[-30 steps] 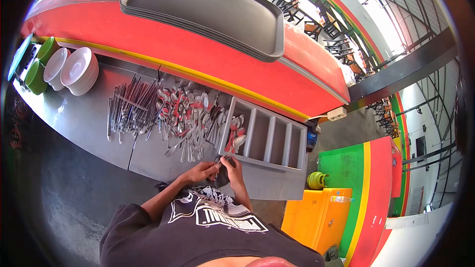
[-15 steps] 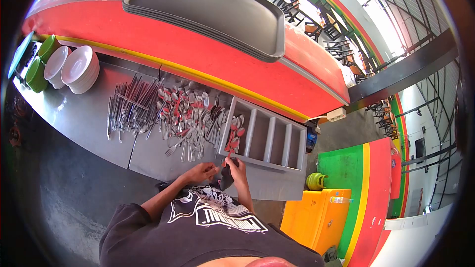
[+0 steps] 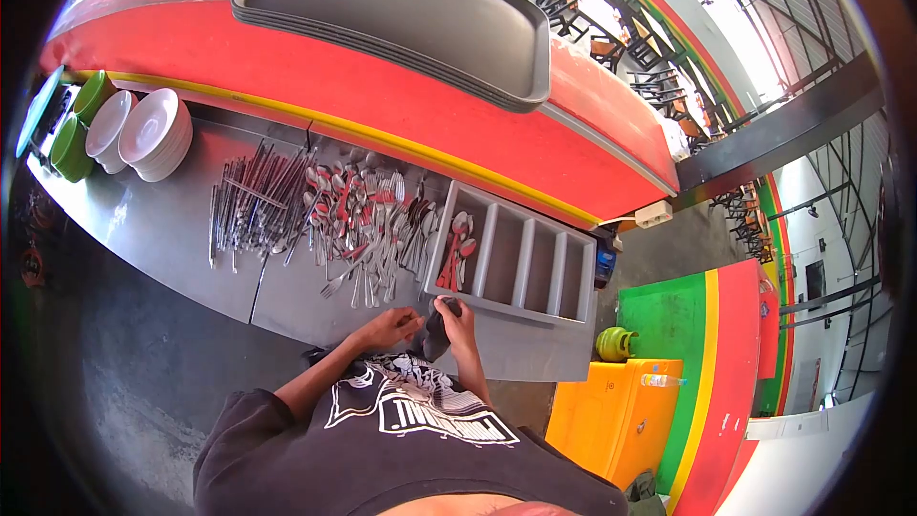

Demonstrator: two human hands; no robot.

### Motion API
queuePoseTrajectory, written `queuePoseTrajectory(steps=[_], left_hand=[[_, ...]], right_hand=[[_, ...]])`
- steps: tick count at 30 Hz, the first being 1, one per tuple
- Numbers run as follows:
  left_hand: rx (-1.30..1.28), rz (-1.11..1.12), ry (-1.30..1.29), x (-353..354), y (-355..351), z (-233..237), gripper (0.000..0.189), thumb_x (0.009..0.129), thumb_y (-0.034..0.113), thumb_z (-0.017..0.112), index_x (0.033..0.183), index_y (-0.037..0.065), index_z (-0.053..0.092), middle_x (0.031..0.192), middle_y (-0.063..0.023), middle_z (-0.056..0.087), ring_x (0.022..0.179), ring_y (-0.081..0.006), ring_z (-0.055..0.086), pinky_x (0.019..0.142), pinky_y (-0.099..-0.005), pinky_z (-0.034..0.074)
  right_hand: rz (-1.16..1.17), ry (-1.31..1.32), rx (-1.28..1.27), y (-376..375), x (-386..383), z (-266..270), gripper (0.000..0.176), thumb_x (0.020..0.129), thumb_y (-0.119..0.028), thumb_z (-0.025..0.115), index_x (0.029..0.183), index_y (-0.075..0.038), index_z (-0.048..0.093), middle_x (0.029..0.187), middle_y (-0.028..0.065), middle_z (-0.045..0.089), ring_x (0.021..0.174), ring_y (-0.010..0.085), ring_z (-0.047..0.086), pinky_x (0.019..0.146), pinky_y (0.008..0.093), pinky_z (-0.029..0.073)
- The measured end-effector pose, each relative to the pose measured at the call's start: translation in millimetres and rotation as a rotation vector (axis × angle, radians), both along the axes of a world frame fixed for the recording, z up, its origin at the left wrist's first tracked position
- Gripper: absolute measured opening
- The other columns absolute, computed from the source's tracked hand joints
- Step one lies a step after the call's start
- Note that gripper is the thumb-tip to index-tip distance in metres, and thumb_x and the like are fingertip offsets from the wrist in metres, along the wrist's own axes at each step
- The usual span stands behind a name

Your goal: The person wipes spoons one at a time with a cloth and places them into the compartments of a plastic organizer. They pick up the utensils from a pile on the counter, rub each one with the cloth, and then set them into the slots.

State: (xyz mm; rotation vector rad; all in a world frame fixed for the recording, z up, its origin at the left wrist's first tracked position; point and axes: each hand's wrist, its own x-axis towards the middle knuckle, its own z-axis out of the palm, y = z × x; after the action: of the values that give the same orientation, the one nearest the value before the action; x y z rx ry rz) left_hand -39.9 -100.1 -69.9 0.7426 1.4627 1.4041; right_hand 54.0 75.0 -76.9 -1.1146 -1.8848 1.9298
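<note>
At the bottom of the frame, in front of the person's black printed shirt [image 3: 420, 411], the right hand [image 3: 460, 325] has its fingers closed around a dark cloth [image 3: 437, 335]. Just beside it, the left hand [image 3: 390, 328] has its fingers partly curled; whether they pinch something small cannot be told.

Just beyond the hands, right of centre on the metal surface [image 3: 296, 308], lies a grey cutlery tray [image 3: 521, 311]. Spoons [image 3: 458, 253] lie in its leftmost compartment; the other three show none. Left of the tray spreads a heap of loose spoons and forks [image 3: 368, 229], with a bundle of chopsticks [image 3: 250, 205] beside it. Stacked white bowls [image 3: 153, 134] and green bowls [image 3: 70, 147] stand at the left.

Farther off, a stack of dark serving trays [image 3: 401, 19] lies on the red ledge [image 3: 420, 139] across the top.

The step in hand looks like wiping cutlery between pieces, with the cloth ready. The next move seems to call for the left fingers to single out one piece from the tangled heap.
</note>
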Motion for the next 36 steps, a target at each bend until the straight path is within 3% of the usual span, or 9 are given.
queuePoseTrajectory(steps=[9, 12, 20, 25, 33, 36], left_hand=[[0.02, 0.066, -0.008, -0.3, 0.5, -5.6, 0.031, 0.101, 0.03, 0.052, 0.091, 0.0, 0.056, 0.067, -0.0018, 0.057, 0.062, -0.0093, 0.053, 0.058, -0.0269, 0.043], [0.028, 0.102, -0.015, 0.2, 0.1, -3.1, 0.03, 0.101, 0.029, 0.052, 0.091, 0.0, 0.056, 0.067, -0.0019, 0.057, 0.061, -0.0097, 0.053, 0.058, -0.0271, 0.044], [0.02, 0.127, -0.018, -0.2, -0.2, -3.2, 0.026, 0.1, 0.024, 0.054, 0.094, -0.002, 0.056, 0.067, -0.0031, 0.057, 0.061, -0.0102, 0.054, 0.059, -0.0268, 0.045], [0.016, 0.153, -0.027, 1.1, 1.7, -11.9, 0.024, 0.099, 0.022, 0.055, 0.094, -0.002, 0.055, 0.067, -0.0033, 0.057, 0.06, -0.0105, 0.053, 0.059, -0.0268, 0.045], [-0.005, 0.197, -0.05, -4.0, 4.9, -10.3, 0.024, 0.099, 0.021, 0.055, 0.094, -0.002, 0.056, 0.069, -0.0037, 0.058, 0.062, -0.0109, 0.055, 0.06, -0.0276, 0.047], [-0.062, 0.302, -0.006, -16.2, 16.2, -44.6, 0.025, 0.097, 0.024, 0.057, 0.094, -0.001, 0.058, 0.071, -0.0052, 0.061, 0.065, -0.0106, 0.06, 0.061, -0.0275, 0.049]], right_hand=[[-0.032, 0.029, 0.015, -1.3, 0.7, -3.4, 0.024, 0.085, -0.024, 0.074, 0.098, -0.005, 0.069, 0.084, -0.0024, 0.064, 0.075, 0.0074, 0.056, 0.067, 0.0247, 0.045], [-0.096, 0.017, 0.15, -0.2, 0.3, -4.9, 0.026, 0.085, -0.026, 0.073, 0.098, -0.004, 0.068, 0.083, -0.0018, 0.064, 0.075, 0.0081, 0.057, 0.067, 0.0253, 0.045], [-0.206, 0.031, 0.153, 11.3, 2.4, -10.0, 0.032, 0.084, -0.032, 0.075, 0.088, -0.001, 0.068, 0.082, 0.001, 0.065, 0.074, 0.0084, 0.056, 0.066, 0.026, 0.045], [-0.145, -0.011, -0.078, 24.8, -0.7, -7.3, 0.029, 0.082, -0.03, 0.077, 0.087, -0.003, 0.068, 0.08, 0.0, 0.065, 0.071, 0.0087, 0.056, 0.064, 0.0253, 0.044], [-0.111, 0.04, -0.246, 34.7, -8.3, -17.2, 0.023, 0.082, -0.027, 0.076, 0.084, -0.005, 0.069, 0.076, -0.002, 0.064, 0.064, 0.0073, 0.057, 0.059, 0.0236, 0.044], [-0.103, 0.026, -0.223, 36.1, -5.4, -20.1, 0.021, 0.084, -0.025, 0.075, 0.086, -0.005, 0.069, 0.079, -0.0016, 0.066, 0.065, 0.0079, 0.059, 0.06, 0.0233, 0.046]])
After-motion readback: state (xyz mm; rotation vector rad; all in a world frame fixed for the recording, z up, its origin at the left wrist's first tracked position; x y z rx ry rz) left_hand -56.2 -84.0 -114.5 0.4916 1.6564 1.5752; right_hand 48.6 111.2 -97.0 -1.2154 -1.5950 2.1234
